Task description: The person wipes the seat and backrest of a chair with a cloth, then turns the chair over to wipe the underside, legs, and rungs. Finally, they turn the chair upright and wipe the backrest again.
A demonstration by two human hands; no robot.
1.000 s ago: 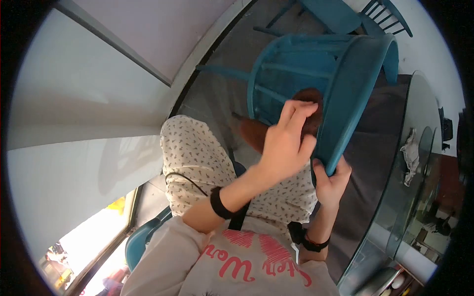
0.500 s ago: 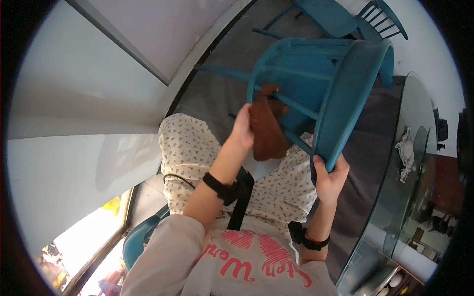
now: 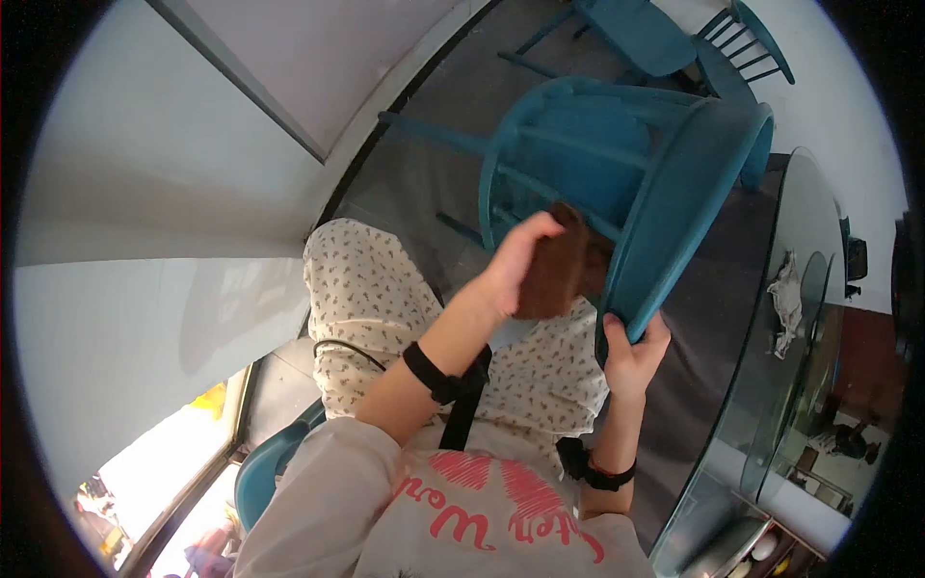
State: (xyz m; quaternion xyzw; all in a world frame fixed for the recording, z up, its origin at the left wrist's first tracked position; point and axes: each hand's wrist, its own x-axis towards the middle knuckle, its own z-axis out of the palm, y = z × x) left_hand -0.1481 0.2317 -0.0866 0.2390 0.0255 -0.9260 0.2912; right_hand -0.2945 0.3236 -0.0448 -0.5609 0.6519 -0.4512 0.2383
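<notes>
Teal chair (image 3: 665, 183) is tipped over sideways right in front of the seated person, its curved back rail resting down by their lap. The right hand (image 3: 628, 356) is wrapped around the lower end of that rail, fingers curled over the edge. The left hand (image 3: 515, 265) is closed on a brown cloth (image 3: 557, 270), pressing it against the chair's spindles. A glass-topped surface (image 3: 809, 318) sits just to the right with a crumpled white rag (image 3: 787, 303) on it, and another teal chair (image 3: 665, 39) stands farther back.
</notes>
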